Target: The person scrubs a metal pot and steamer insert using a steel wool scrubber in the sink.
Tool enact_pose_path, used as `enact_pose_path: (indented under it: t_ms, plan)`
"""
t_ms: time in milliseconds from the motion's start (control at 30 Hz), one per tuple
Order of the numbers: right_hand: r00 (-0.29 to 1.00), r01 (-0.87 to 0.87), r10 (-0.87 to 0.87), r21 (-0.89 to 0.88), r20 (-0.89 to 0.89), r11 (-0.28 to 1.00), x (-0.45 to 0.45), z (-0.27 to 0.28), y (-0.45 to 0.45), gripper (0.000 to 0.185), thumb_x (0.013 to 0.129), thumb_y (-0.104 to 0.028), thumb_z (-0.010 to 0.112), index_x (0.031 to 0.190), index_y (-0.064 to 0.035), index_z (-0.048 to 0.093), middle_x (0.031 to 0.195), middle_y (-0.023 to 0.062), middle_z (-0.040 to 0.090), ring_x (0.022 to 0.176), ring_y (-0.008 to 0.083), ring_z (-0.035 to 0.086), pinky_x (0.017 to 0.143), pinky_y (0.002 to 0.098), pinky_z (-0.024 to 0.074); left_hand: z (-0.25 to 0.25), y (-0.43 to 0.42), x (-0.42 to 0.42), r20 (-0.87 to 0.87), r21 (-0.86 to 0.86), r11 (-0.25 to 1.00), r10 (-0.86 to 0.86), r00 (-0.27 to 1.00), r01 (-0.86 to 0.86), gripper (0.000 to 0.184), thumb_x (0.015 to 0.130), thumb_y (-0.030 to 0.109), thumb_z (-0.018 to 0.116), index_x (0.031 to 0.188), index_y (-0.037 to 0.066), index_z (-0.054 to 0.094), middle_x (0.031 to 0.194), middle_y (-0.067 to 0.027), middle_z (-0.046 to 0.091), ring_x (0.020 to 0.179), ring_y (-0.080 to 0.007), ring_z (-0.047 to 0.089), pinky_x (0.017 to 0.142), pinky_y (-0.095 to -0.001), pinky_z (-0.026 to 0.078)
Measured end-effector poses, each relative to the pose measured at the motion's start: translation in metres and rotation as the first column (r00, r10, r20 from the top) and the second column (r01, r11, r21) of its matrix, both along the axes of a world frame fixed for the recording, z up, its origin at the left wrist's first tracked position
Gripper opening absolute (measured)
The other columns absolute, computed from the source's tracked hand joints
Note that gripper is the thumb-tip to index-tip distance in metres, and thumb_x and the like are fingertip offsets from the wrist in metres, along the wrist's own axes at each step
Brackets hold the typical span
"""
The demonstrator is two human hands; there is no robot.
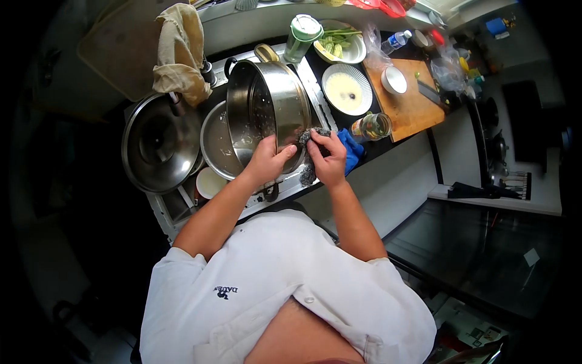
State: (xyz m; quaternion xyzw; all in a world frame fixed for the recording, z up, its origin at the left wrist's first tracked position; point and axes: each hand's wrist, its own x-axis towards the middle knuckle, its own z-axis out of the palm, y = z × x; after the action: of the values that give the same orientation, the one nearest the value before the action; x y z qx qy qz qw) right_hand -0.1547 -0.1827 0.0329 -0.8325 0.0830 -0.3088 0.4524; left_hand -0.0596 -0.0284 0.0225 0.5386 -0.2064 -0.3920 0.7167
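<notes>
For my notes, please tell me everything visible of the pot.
The pot is deep, round and shiny, apparently steel, with a dark loop handle. It leans over a metal basin, mouth turned leftward, pale specks inside. The left grip pinches its near rim; the right grip holds a scourer at its outer wall.

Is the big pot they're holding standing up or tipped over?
Tipped: the pot leans sideways over the basin; its open mouth faces left.

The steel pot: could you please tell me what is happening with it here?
The person's left hand grips the rim of the tilted steel pot, while the right hand holds a steel-wool scrubber beside its outer wall. A metal basin shows beneath the pot; whether the scrubber touches the pot is unclear.
</notes>
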Motion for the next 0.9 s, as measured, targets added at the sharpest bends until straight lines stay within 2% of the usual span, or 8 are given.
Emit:
enact_pose_path:
  t_ms: [200, 333, 367, 500, 600, 700, 800, 900]
  plan:
    - [0.969, -0.049, 0.035, -0.052, -0.244, 0.997, 0.004, -0.032, 0.012, 0.014, 0.08, -0.005, 0.07, 0.093, -0.0007, 0.07, 0.083, 0.0158, 0.06, 0.076, 0.032, 0.063, 0.066, 0.0365, 0.0493, -0.049, 0.014, 0.004, -0.064, 0.026, 1.0, -0.016, 0.998, 0.017, 0.041, 0.09, 0.006, 0.059, 0.129, -0.005, 0.052, 0.123, -0.0094, 0.061, 0.112, -0.015, 0.056, 0.101, -0.0314, 0.042]
    - [0.968, -0.096, 0.084, -0.042, -0.238, 0.994, -0.004, -0.066, 0.018, 0.013, 0.08, -0.005, 0.071, 0.093, -0.0012, 0.07, 0.084, 0.0158, 0.059, 0.075, 0.0322, 0.062, 0.066, 0.0365, 0.049, -0.064, 0.016, 0.018, -0.182, 0.027, 0.996, -0.082, 0.98, 0.088, 0.046, 0.097, 0.029, 0.055, 0.13, -0.003, 0.053, 0.121, -0.0086, 0.062, 0.106, -0.0171, 0.057, 0.096, -0.0332, 0.043]
    - [0.959, -0.106, 0.092, -0.039, -0.268, 0.994, -0.006, -0.071, 0.02, 0.013, 0.081, -0.005, 0.071, 0.093, -0.0013, 0.07, 0.085, 0.0159, 0.059, 0.075, 0.0323, 0.062, 0.066, 0.0365, 0.0491, -0.064, 0.01, 0.019, -0.146, 0.139, 0.99, -0.012, 0.989, 0.032, 0.054, 0.1, 0.044, 0.047, 0.126, -0.002, 0.053, 0.118, -0.0085, 0.062, 0.104, -0.0201, 0.058, 0.094, -0.0354, 0.044]
    - [0.976, -0.036, 0.027, -0.038, -0.215, 0.999, -0.006, -0.074, 0.024, 0.014, 0.082, -0.005, 0.069, 0.095, -0.0014, 0.069, 0.085, 0.0158, 0.058, 0.074, 0.0328, 0.061, 0.065, 0.0371, 0.0485, -0.052, -0.015, 0.036, -0.233, 0.335, 0.94, 0.019, 0.972, 0.061, 0.057, 0.1, 0.053, 0.042, 0.122, 0.001, 0.049, 0.115, -0.0137, 0.06, 0.103, -0.0226, 0.059, 0.089, -0.0379, 0.048]
    - [0.982, -0.002, -0.001, -0.018, -0.189, 1.0, -0.005, -0.073, 0.021, 0.012, 0.083, -0.006, 0.069, 0.094, -0.0013, 0.069, 0.084, 0.0163, 0.058, 0.073, 0.0338, 0.061, 0.064, 0.0375, 0.048, -0.031, -0.022, 0.03, -0.339, 0.343, 0.936, 0.201, 0.919, -0.079, 0.042, 0.103, 0.044, 0.042, 0.114, 0.005, 0.053, 0.105, -0.0071, 0.062, 0.089, -0.0171, 0.059, 0.081, -0.0331, 0.048]
    - [0.988, 0.01, -0.015, -0.031, -0.151, 0.999, 0.013, -0.07, 0.017, 0.007, 0.084, -0.007, 0.068, 0.088, -0.0012, 0.067, 0.084, 0.0181, 0.058, 0.072, 0.0366, 0.06, 0.062, 0.0399, 0.0475, -0.069, -0.016, 0.029, -0.32, 0.245, 0.962, 0.194, 0.927, -0.117, 0.041, 0.103, 0.041, 0.042, 0.112, 0.003, 0.055, 0.106, -0.0047, 0.062, 0.089, -0.0144, 0.058, 0.08, -0.0316, 0.048]
    - [0.982, 0.052, -0.088, -0.206, -0.17, 0.977, 0.066, -0.074, -0.006, 0.006, 0.084, -0.007, 0.066, 0.081, -0.0012, 0.064, 0.081, 0.019, 0.058, 0.073, 0.0385, 0.059, 0.061, 0.0426, 0.047, -0.063, -0.013, 0.02, -0.134, 0.049, 0.985, 0.171, 0.976, -0.166, 0.043, 0.103, 0.04, 0.042, 0.115, 0.001, 0.057, 0.103, -0.0006, 0.061, 0.089, -0.0098, 0.055, 0.082, -0.0276, 0.045]
    - [0.995, -0.066, 0.051, -0.178, -0.088, 0.982, 0.103, -0.06, -0.023, 0.006, 0.081, -0.005, 0.063, 0.078, -0.0003, 0.061, 0.075, 0.0186, 0.057, 0.068, 0.0392, 0.057, 0.06, 0.0444, 0.0469, -0.092, 0.003, 0.022, -0.067, 0.258, 0.96, 0.13, 0.989, -0.108, 0.045, 0.103, 0.039, 0.044, 0.116, -0.001, 0.061, 0.097, 0.0018, 0.06, 0.089, -0.0069, 0.049, 0.083, -0.0233, 0.041]
